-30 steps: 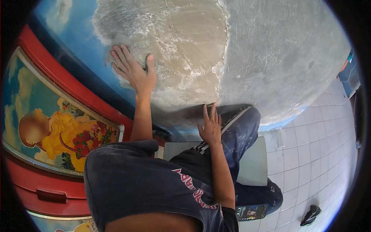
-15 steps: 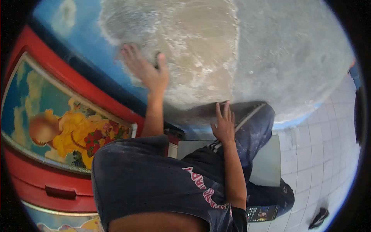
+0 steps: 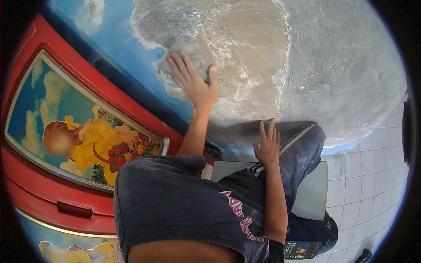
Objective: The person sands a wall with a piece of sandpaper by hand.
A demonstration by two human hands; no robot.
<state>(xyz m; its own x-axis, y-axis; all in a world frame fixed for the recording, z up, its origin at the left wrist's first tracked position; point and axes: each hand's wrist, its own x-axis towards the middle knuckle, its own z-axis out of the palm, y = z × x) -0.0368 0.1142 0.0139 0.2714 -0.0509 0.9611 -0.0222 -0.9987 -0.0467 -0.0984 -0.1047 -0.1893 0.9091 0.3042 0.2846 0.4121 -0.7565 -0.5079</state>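
Note:
My left hand (image 3: 193, 81) lies with spread fingers against the wall, over a rough patch of bare plaster (image 3: 245, 48). Its fingertips are near the ragged edge where blue paint (image 3: 116, 37) meets the grey and tan surface. A dark shadow shows beside the thumb. My right hand (image 3: 268, 149) is close to my raised knee, its fingers extended toward the bottom of the wall and nothing in it. Dusty dark trousers (image 3: 302, 153) with white side stripes cover that leg.
A red cabinet (image 3: 26, 171) with picture panels stands close on my left. I sit on a pale grey seat (image 3: 312, 193). A lit phone (image 3: 302, 250) is beside my leg. White floor tiles (image 3: 364, 175) spread to the right, with a dark object (image 3: 364, 256) on them.
The view has shifted, so the scene appears farther right. My left hand has slid a little right along the wall, away from the blue paint. The right hand stays by the knee.

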